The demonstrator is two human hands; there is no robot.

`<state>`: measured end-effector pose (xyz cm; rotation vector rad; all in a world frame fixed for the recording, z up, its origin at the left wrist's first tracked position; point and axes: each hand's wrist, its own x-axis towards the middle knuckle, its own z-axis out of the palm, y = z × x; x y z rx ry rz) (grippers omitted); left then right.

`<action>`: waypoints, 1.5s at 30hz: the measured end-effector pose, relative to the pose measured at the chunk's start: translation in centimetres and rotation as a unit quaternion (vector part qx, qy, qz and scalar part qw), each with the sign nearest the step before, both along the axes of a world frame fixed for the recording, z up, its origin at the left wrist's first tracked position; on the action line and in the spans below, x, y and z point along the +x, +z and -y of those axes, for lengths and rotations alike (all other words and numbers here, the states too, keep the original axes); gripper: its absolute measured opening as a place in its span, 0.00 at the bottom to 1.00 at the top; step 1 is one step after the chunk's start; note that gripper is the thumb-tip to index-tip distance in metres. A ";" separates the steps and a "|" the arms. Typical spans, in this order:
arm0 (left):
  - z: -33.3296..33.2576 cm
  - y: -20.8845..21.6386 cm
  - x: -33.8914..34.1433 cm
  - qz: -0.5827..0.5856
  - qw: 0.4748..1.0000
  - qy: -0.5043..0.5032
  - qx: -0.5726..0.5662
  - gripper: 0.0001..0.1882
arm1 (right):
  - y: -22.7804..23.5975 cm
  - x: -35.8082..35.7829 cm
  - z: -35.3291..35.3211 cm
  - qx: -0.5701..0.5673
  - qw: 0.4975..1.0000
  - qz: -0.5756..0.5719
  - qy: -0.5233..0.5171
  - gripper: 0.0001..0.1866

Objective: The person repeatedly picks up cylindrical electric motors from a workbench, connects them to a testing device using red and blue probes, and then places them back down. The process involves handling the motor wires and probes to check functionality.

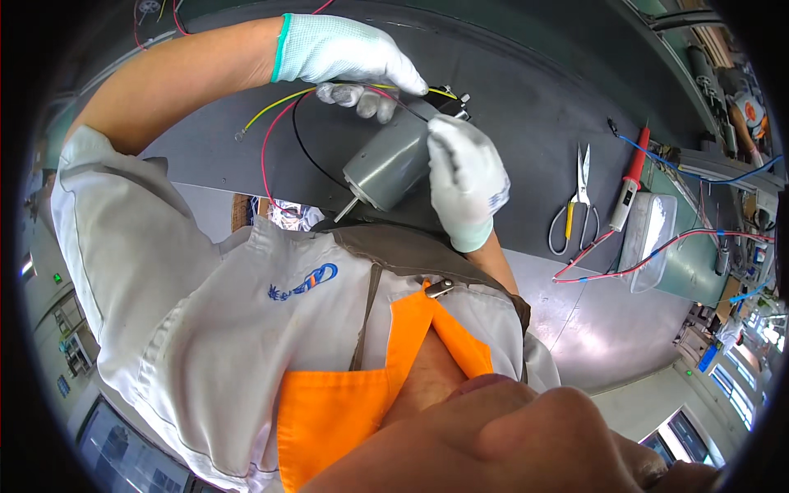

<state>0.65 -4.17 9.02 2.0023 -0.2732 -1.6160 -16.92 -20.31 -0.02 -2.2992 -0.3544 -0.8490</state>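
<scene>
A grey cylindrical motor (391, 158) lies on the dark worktop, its bare metal shaft pointing toward my body. My left hand (362, 66), in a white glove with a green cuff, curls above the motor with the yellow wire (283, 101) and the red wire (265, 156) passing through its fingers. The black wire (304, 144) loops down beside the motor. My right hand (468, 177), also gloved, is closed against the motor's right side. Its fingertips meet a thin wire stretched from my left hand. The motor's far end, with dark fittings, is partly hidden by my hands.
To the right lie scissors (580, 201) with one yellow-wrapped handle and a red-and-white handheld tool (631, 181) on a cable. A clear plastic box (648, 242) stands beside them. Red and blue cables (682, 236) cross the right side. The worktop edge (304, 200) is near my waist.
</scene>
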 end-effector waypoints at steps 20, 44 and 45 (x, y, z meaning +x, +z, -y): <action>2.0 -5.4 -4.9 0.202 0.933 0.210 -0.212 0.14 | 2.2 2.9 2.3 0.566 0.780 -0.263 0.027 0.20; 4.3 -7.5 -7.6 0.428 0.818 0.103 -0.370 0.17 | 2.2 2.0 6.0 0.138 0.968 -0.202 -0.049 0.12; 4.1 -7.0 -7.9 0.404 0.834 0.116 -0.357 0.18 | 1.3 2.2 7.0 0.080 0.985 -0.147 -0.038 0.11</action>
